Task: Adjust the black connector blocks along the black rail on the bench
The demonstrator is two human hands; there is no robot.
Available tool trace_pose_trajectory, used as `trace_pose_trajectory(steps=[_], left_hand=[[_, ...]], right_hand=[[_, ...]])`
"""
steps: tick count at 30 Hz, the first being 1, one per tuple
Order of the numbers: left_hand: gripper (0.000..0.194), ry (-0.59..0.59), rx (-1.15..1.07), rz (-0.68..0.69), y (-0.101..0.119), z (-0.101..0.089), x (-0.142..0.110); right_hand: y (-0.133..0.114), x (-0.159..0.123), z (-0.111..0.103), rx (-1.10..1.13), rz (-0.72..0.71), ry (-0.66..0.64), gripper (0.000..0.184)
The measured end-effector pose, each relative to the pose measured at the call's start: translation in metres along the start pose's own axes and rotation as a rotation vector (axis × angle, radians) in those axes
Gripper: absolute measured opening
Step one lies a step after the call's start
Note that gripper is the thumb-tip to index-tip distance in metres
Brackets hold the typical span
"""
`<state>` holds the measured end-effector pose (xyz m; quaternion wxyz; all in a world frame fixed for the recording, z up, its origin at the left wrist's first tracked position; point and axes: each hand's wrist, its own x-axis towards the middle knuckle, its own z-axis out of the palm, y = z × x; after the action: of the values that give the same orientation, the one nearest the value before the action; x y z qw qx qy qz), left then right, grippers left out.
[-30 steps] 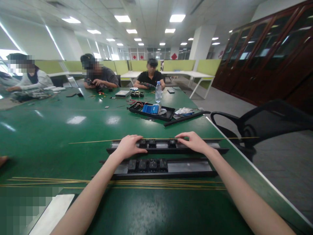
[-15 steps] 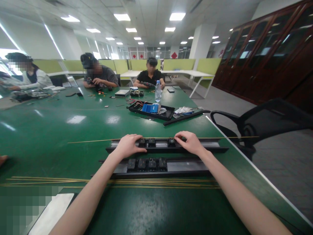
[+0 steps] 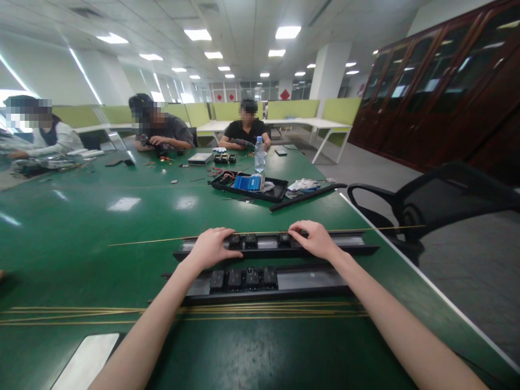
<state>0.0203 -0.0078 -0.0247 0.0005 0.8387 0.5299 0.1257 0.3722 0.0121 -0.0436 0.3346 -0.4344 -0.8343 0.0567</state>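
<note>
A long black channel (image 3: 317, 251) with a bare metal floor lies crosswise before me, with several black square blocks (image 3: 251, 240) inside. My left hand (image 3: 213, 248) straddles its left part, thumb on the near wall and fingers over the far wall. Along the far wall runs a thin brass-coloured rod (image 3: 142, 241), sticking out past both ends. My right hand (image 3: 312, 238) pinches this rod beside the rightmost block (image 3: 284, 239); the exact fingertip contact is hard to see. Nearer to me, a second black channel (image 3: 312, 275) holds several similar blocks (image 3: 234, 278) side by side.
More brass-coloured rods (image 3: 260, 311) lie in front of the channels, near a white-topped flat object (image 3: 87, 360). Beyond are a black tray (image 3: 278, 190), a water bottle (image 3: 260, 155) and a black strip (image 3: 306, 197). An office chair (image 3: 406, 200) stands right. Several people sit across the table.
The camera view has shifted slightly. Both hands keep nearly the same place on the channel and the rod, and the blocks have not visibly moved.
</note>
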Motion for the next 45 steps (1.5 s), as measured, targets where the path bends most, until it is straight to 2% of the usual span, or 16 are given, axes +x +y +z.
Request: trace_pose_trajectory(steps=[45], left_hand=[[0.079,-0.005,-0.026,-0.015,0.0014,-0.0025,-0.0008]], right_hand=[[-0.0025,-0.0021,-0.0032,0.039,0.038,-0.013,0.019]])
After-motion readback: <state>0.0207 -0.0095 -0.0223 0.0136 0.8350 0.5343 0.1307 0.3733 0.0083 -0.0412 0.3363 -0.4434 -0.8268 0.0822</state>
